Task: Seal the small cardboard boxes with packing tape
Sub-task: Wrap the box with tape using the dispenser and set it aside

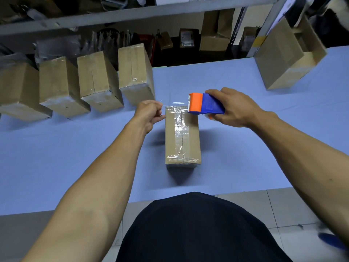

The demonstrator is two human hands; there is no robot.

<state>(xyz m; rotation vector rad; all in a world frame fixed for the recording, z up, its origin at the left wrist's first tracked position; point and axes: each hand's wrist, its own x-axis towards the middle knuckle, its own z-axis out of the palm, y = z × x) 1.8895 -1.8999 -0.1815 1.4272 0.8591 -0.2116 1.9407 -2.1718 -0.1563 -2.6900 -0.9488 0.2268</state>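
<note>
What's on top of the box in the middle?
Clear tape runs along the top seam of the box, crinkled at both ends. The closed flaps hide whatever is inside.

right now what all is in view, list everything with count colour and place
small cardboard box: one, brown, table centre, clear tape along its top seam
tape dispenser: one, blue and orange, at the box's far end
taped boxes: four, brown, row at far left
open carton: one, brown, far right, tilted
table: one, blue cover
shelf: one, grey, behind the table, cluttered
left hand: pinches a strand of tape by the box's far left corner
right hand: grips the dispenser
</note>
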